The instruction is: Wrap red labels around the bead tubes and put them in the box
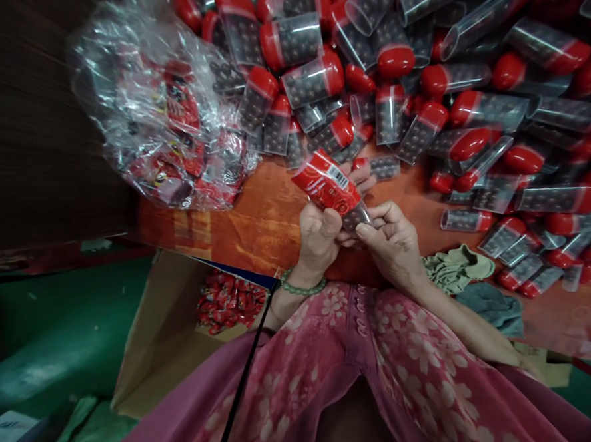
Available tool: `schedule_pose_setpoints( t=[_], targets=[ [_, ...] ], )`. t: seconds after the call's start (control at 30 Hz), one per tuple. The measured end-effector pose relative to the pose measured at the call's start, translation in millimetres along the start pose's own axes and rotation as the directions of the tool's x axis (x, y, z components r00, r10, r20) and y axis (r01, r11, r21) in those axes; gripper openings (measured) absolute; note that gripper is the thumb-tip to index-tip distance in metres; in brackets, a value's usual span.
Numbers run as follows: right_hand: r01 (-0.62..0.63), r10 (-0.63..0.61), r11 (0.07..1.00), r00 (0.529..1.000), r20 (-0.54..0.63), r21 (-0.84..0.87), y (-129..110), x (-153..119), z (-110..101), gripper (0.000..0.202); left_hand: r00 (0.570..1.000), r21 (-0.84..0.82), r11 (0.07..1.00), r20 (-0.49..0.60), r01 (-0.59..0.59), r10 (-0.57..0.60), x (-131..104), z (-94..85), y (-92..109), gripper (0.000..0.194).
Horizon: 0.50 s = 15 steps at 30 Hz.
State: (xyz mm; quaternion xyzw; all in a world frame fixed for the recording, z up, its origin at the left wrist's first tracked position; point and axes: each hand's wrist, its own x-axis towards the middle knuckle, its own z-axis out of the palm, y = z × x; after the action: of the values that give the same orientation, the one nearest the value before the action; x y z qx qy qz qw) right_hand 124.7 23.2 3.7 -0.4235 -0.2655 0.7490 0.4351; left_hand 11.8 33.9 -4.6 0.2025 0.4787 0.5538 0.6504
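Note:
Between my two hands is a clear plastic tube of dark pellets [355, 217], with a red printed sleeve [328, 185] over its upper left part. A barcode on the sleeve faces up. My left hand [319, 232] closes round the tube from the left and below, its fingers partly hidden behind the sleeve. With thumb and fingers, my right hand [397, 247] pinches the tube's lower right end. The tube lies tilted, just above the orange table top [260, 212].
Many red-capped tubes [314, 79] are heaped across the back and right. A clear plastic bag of red printed pieces [176, 127] lies at left. Crumpled cloths [490, 306] rest near the right front edge. Below the table at left stands a cardboard box [153, 332] holding red packed items.

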Motion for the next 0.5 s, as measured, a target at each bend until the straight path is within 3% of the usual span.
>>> schedule_pose_setpoints(
  t=[0.1, 0.2, 0.37, 0.5],
  targets=[
    [-0.006, 0.006, 0.998, 1.0, 0.011, -0.065, 0, 1, -3, 0.034, 0.996, -0.07, 0.994, 0.015, -0.088, 0.09, 0, 0.9, 5, 0.048],
    [-0.003, 0.003, 0.994, 1.0, -0.001, -0.111, 0, 1, -8, 0.034, 0.995, -0.086, 0.996, 0.088, -0.03, 0.038, -5, 1.6, 3, 0.031],
    [0.038, -0.04, 0.993, 0.999, -0.015, -0.115, -3, -2, -11, 0.034, 0.981, -0.065, 0.997, 0.192, 0.031, -0.018, -8, -1.2, -1, 0.034],
    [0.024, -0.027, 0.984, 1.0, -0.014, -0.174, -11, -4, -10, 0.032, 0.991, -0.039, 0.999, 0.136, 0.003, 0.003, -4, -3.2, 3, 0.052]
  ],
)
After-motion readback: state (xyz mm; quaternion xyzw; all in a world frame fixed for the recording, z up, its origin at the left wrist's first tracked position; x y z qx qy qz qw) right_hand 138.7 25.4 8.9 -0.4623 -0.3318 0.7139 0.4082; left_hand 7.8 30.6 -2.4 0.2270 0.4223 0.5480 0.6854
